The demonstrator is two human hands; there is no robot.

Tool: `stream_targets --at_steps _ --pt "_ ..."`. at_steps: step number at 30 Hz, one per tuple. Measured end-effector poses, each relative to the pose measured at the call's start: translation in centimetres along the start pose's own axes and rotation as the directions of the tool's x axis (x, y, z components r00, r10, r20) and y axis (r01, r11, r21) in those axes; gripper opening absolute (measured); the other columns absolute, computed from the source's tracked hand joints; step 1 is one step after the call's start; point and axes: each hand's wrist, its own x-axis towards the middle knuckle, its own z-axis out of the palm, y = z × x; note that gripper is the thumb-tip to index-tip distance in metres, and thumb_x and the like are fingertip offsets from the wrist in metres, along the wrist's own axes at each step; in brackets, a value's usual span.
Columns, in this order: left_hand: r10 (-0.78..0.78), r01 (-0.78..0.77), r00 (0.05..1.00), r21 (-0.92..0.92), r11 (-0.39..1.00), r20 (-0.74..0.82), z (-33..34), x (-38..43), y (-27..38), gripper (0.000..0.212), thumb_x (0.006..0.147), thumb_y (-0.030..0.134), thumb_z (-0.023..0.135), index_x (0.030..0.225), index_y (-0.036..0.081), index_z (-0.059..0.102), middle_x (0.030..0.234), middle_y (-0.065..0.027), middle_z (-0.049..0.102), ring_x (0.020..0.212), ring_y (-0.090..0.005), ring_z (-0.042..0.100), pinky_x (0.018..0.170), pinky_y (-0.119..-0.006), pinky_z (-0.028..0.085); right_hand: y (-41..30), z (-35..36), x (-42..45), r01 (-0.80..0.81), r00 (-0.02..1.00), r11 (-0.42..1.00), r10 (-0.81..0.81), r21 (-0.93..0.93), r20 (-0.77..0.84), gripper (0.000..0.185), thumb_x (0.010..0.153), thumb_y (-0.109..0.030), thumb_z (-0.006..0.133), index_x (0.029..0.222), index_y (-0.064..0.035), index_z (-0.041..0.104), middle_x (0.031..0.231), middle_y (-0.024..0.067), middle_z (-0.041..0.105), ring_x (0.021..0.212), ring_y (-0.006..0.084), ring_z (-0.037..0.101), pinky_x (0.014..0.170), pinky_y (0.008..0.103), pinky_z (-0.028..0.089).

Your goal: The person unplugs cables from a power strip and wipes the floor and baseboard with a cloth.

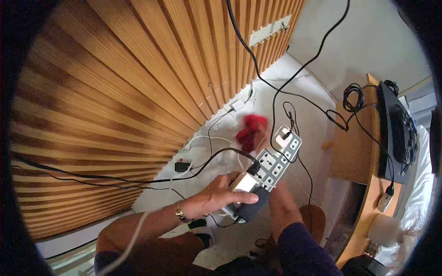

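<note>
A white and grey power strip (pixel 277 169) with several sockets is held slanting in my left hand (pixel 221 196), its thumb lying across the lower end. Near that thumb a black adapter (pixel 255 207) and a white plug or adapter (pixel 244 183) sit on the strip. A black plug (pixel 253 167) with a thick cable goes in beside them, and a white adapter (pixel 283 138) sits at the far end. My right hand (pixel 267 151) is blurred and partly hidden behind the strip, close to a blurred red cloth (pixel 252 132); its grip on the cloth is unclear.
A slatted wood wall (pixel 165 69) with a white socket panel (pixel 271 31) rises at the left. Black cables cross overhead and beside the strip. A small black box (pixel 182 167) and a white adapter (pixel 237 105) lie on the floor. Wooden furniture (pixel 352 148) carrying a black device (pixel 386 131) stands right.
</note>
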Motion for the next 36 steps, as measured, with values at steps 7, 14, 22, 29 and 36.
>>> stream_targets --at_steps 7,14,22,29,36 --pt "0.143 -0.127 0.985 0.156 0.980 -0.099 0.1 -0.6 0.6 0.073 0.062 0.047 0.071 0.107 -0.005 0.048 0.096 -0.0152 0.055 0.088 -0.0217 0.053 0.076 -0.032 0.042 5.5 0.2 6.4 -0.039 0.999 0.896 0.045 -0.443 0.001 0.039 0.066 -0.010 0.051 0.104 -0.0076 0.055 0.102 0.0176 0.055 0.092 0.0338 0.053 0.082 0.0398 0.042" --pt "0.046 -0.022 0.992 0.203 0.979 -0.116 -0.3 -2.2 1.0 0.073 0.060 0.049 0.071 0.105 -0.004 0.047 0.093 -0.0162 0.055 0.086 -0.0230 0.053 0.076 -0.033 0.042 1.0 4.4 -1.1 0.320 0.844 0.914 -0.155 -0.249 0.513 0.041 0.063 -0.009 0.052 0.104 -0.0086 0.056 0.103 0.0171 0.056 0.092 0.0347 0.053 0.083 0.0393 0.042" --pt "0.109 -0.099 0.994 0.271 0.958 -0.020 1.4 -4.0 1.6 0.084 0.061 0.052 0.069 0.113 -0.008 0.041 0.098 -0.0232 0.054 0.093 -0.0311 0.054 0.082 -0.037 0.041 -4.6 -0.7 6.0 0.450 0.887 0.891 -0.436 -0.067 0.150 0.042 0.067 -0.010 0.053 0.109 -0.0128 0.055 0.107 0.0160 0.054 0.092 0.0349 0.053 0.084 0.0398 0.042" --pt "0.116 -0.125 0.992 0.313 0.941 0.047 1.2 -3.3 1.6 0.081 0.063 0.051 0.068 0.111 -0.009 0.041 0.097 -0.0253 0.053 0.092 -0.0332 0.054 0.080 -0.038 0.042 -5.4 4.3 4.7 0.611 0.735 0.689 -0.311 -0.389 0.603 0.033 0.071 -0.016 0.050 0.102 -0.0133 0.059 0.103 0.0125 0.058 0.088 0.0294 0.058 0.073 0.0393 0.048" --pt "0.124 -0.114 0.992 0.323 0.940 -0.009 0.6 -4.5 1.6 0.080 0.061 0.051 0.069 0.109 -0.007 0.043 0.095 -0.0235 0.053 0.091 -0.0338 0.054 0.080 -0.039 0.042 -6.6 -4.2 6.5 0.080 0.949 0.959 0.010 -0.272 0.316 0.024 0.074 -0.019 0.049 0.092 -0.0084 0.061 0.083 0.0178 0.061 0.073 0.0374 0.059 0.068 0.0430 0.047"
